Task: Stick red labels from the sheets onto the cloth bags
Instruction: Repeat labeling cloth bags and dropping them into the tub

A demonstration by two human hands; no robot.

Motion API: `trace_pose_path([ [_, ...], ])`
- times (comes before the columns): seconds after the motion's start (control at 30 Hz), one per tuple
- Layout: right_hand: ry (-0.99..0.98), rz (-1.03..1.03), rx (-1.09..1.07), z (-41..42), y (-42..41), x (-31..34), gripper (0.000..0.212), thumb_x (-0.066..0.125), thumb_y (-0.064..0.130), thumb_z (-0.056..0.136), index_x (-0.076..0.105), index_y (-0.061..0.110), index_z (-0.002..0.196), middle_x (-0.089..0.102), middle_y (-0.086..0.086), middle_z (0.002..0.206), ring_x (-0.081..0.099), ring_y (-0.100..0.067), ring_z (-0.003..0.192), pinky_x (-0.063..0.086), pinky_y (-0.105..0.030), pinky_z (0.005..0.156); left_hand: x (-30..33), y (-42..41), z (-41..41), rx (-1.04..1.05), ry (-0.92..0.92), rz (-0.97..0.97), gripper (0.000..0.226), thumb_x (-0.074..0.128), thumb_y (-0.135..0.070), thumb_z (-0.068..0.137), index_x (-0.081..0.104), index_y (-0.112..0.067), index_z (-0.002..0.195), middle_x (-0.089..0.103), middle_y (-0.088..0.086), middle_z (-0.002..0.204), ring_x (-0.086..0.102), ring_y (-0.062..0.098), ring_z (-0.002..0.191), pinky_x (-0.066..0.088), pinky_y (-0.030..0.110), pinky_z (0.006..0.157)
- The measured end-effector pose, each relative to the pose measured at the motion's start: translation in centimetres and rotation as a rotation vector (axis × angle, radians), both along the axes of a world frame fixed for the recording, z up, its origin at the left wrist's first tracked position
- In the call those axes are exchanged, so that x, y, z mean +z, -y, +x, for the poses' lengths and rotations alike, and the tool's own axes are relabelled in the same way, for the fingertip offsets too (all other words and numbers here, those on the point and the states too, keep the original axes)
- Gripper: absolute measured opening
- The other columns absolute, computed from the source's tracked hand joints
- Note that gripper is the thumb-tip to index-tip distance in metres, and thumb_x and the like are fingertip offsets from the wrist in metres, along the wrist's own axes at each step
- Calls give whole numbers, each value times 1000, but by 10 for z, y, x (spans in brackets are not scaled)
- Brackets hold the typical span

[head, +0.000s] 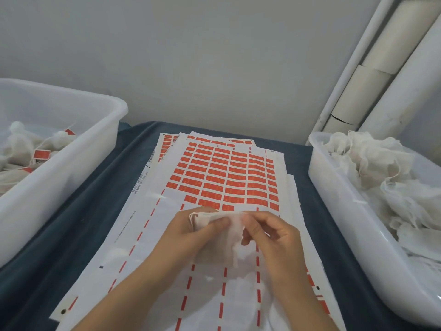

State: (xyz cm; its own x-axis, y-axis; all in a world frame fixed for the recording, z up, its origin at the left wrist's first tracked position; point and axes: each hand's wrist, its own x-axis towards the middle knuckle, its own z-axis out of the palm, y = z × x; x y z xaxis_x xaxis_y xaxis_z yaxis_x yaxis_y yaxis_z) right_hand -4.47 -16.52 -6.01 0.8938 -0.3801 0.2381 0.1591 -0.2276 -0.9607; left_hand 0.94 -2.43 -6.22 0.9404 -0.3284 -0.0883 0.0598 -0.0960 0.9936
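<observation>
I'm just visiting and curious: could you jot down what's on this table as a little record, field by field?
Left hand: grips the cloth bag by its top edge
Right hand: fingers pinch the same bag
Label sheets: stacked on the dark table cover; near rows of the top sheet already peeled, red labels left farther back
Left bin: holds bags with red labels attached
Right bin: heaped with plain cloth bags
Label on held bag: none visible

Plain grey wall; white pipes in the right corner.
</observation>
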Motion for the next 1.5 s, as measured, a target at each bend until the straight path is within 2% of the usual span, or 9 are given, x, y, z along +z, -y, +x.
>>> trace_pose_path([
  [0.17,16,90,14,0,4,5,30,59,42,70,63,27,96,69,20,87,66,-6,77,50,-10,60,1,1,0,25,-16,-2,56,59,-65,41,63,-31,86,66,-15,85,64,11,83,51,19,63],
  [0.3,-27,-52,43,-2,-1,2,19,61,42,69,65,31,85,67,26,86,63,0,84,48,-7,61,3,3,-3,-27,11,-1,52,60,-65,40,66,-30,77,68,-18,75,65,6,74,51,17,58],
  [0.47,-18,91,-62,-2,4,2,19,60,41,71,66,27,83,70,13,76,66,-11,67,52,-13,60,9,2,-4,-39,91,-144,39,61,-60,50,71,-33,76,69,-18,82,61,-1,81,46,6,55],
  [0.6,-14,125,-40,-2,2,4,24,61,46,68,66,30,85,70,17,83,66,-7,79,54,-15,67,12,1,-6,14,113,-173,27,60,-58,48,72,-39,63,68,-19,76,60,-2,78,43,4,52],
  [0.73,-34,31,88,-3,4,13,29,67,55,68,64,32,86,67,24,86,62,2,85,50,-10,74,14,-3,-6,-220,153,-32,29,59,-55,58,72,-31,69,70,-13,72,65,4,71,46,10,54],
  [0.87,-65,-126,194,-6,5,15,14,63,39,67,66,29,76,69,18,84,62,-4,88,49,-10,72,14,-1,-7,-348,178,47,34,54,-58,62,72,-33,77,71,-10,77,66,7,75,52,17,63],
  [1.2,-56,-62,179,-10,3,17,16,55,39,71,60,25,77,67,13,86,62,-3,88,49,-9,70,16,-3,-12,-440,147,-54,21,51,-56,79,67,-42,84,63,-12,78,58,0,72,41,3,66],
  [1.43,-62,325,-51,-10,16,18,21,54,41,74,64,23,71,69,-1,80,61,-23,77,54,-37,77,14,6,-18,-617,195,30,25,46,-49,85,69,-40,91,65,-25,97,57,-6,94,35,-2,78],
  [1.5,-73,384,-39,-9,14,17,21,54,40,73,64,23,72,70,1,76,63,-17,71,54,-33,71,12,6,-18,-633,234,85,25,46,-52,84,66,-41,91,63,-26,97,57,-5,94,38,1,77],
])
